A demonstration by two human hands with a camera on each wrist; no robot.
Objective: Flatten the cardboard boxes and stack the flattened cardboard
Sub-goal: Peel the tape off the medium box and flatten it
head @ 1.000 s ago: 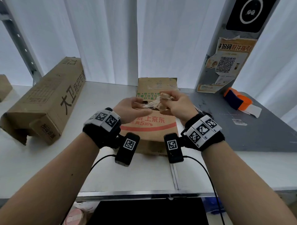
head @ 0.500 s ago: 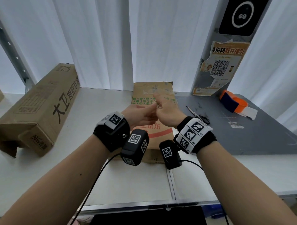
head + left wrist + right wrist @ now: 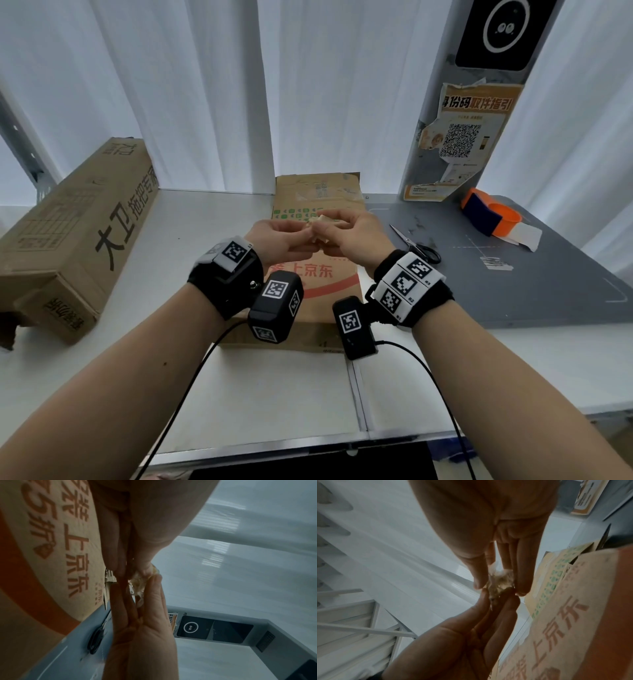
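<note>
A flattened brown cardboard box (image 3: 318, 192) with red print lies on the white table, straight ahead. Just above it, both hands meet fingertip to fingertip. My left hand (image 3: 306, 234) and my right hand (image 3: 323, 221) together pinch a small crumpled wad of clear tape (image 3: 317, 219). The left wrist view shows the wad (image 3: 139, 584) between the left thumb and fingers, with the right hand (image 3: 145, 615) reaching in from below. In the right wrist view the wad (image 3: 500, 586) sits between the right fingertips, over the box (image 3: 565, 615). A long unflattened cardboard box (image 3: 78, 233) lies at the left.
Scissors (image 3: 418, 245) lie on a grey mat (image 3: 513, 274) to the right of the box. An orange tape dispenser (image 3: 489, 212) sits at the mat's far side. A grey pillar with a poster (image 3: 462, 144) stands behind. White curtains close off the back.
A second ago the hands held the tape stretched between them. They then pressed together, and now pinch it as a compact wad. The boxes have not moved.
</note>
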